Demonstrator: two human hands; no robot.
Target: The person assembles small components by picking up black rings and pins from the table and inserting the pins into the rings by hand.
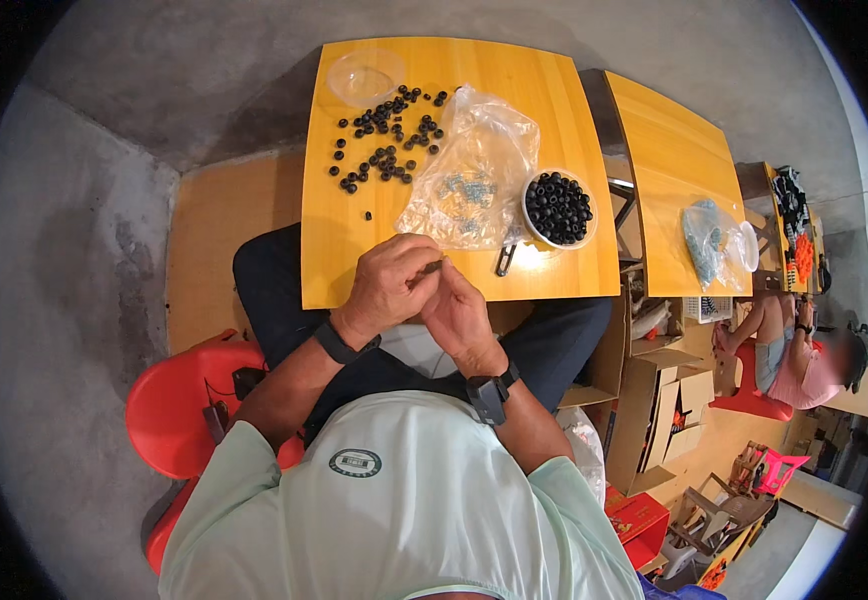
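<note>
Left hand, fingers curled and pinching a small dark piece, mostly hidden, just off the near edge of a yellow wood-look counter; right hand, fingers bunched against it, own grip cannot be told. Writing: one round dark-green emblem on a pale-green shirt, lettering too small to read. On the counter, loose black beads, clear bag, tub of black beads; beyond, grey wall, red chair.
</note>
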